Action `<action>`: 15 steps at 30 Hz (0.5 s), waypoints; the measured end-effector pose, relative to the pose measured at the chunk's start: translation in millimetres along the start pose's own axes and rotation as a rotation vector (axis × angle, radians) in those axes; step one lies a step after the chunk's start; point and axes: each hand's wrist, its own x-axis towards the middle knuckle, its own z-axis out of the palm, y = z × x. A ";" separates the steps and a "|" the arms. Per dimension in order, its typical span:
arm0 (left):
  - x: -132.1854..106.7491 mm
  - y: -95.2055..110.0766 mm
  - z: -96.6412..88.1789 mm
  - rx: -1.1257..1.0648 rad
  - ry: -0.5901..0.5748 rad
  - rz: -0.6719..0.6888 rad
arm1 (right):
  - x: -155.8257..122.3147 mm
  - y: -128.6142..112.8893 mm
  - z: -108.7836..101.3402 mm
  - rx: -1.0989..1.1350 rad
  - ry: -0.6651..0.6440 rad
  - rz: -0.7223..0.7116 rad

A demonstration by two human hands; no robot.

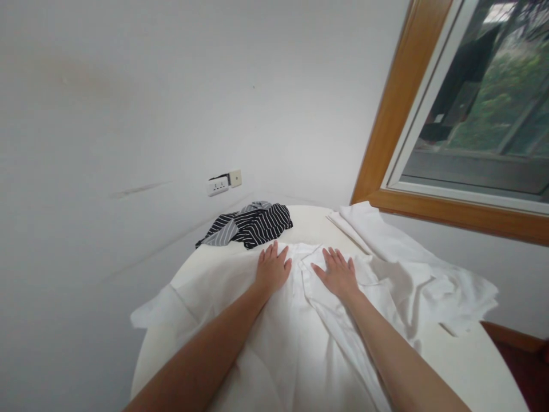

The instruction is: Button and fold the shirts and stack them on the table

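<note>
A white shirt (295, 332) lies spread over a round white table, its collar end away from me and one sleeve reaching off the left edge. My left hand (273, 269) rests flat on the shirt's upper left, fingers spread. On the upper right of the shirt, my right hand (337, 272) lies palm down with its fingers apart. Between the two hands runs the front edge of the cloth, with one layer folded over the other. More loose white cloth bunches up beside my right forearm. Neither hand grips anything.
Black-and-white striped cloth (257, 223) sits crumpled at the table's back left. A folded white cloth (364, 226) lies at the back right. Around the table (480, 366) are a wall with a socket (218, 186) and a wood-framed window (386, 114).
</note>
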 end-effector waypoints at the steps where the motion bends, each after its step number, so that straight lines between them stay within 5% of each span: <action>1: -0.4 0.2 -0.2 0.003 0.005 -0.002 | -0.1 -0.1 0.1 -0.003 0.007 0.000; 15: -1.3 1.5 -2.2 -0.029 0.007 -0.005 | -2.1 -1.0 -2.2 0.012 0.020 -0.008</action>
